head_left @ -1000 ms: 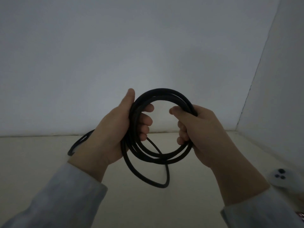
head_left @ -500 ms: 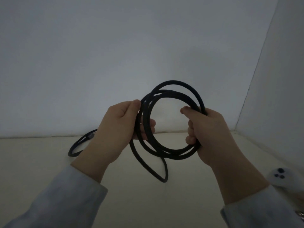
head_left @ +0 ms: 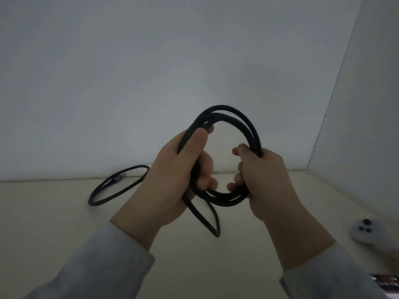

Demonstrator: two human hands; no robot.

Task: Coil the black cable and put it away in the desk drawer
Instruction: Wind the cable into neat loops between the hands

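The black cable (head_left: pixel 234 117) is wound into several upright loops held above the cream desk (head_left: pixel 64 234). My left hand (head_left: pixel 170 178) grips the left side of the coil, thumb over the strands. My right hand (head_left: pixel 265 180) grips the right side. One longer loop droops below the coil toward the desk. The cable's free end, with its plug, lies in a loose loop on the desk to the left. No drawer is in view.
A white controller (head_left: pixel 364 233) with dark buttons lies on the desk at the right. White walls close in behind and on the right. A dark object shows at the bottom right corner.
My left hand has shifted up and right along the coil, closing its thumb over the strands. The coil has narrowed and tilted. The free end on the desk has stayed in place.
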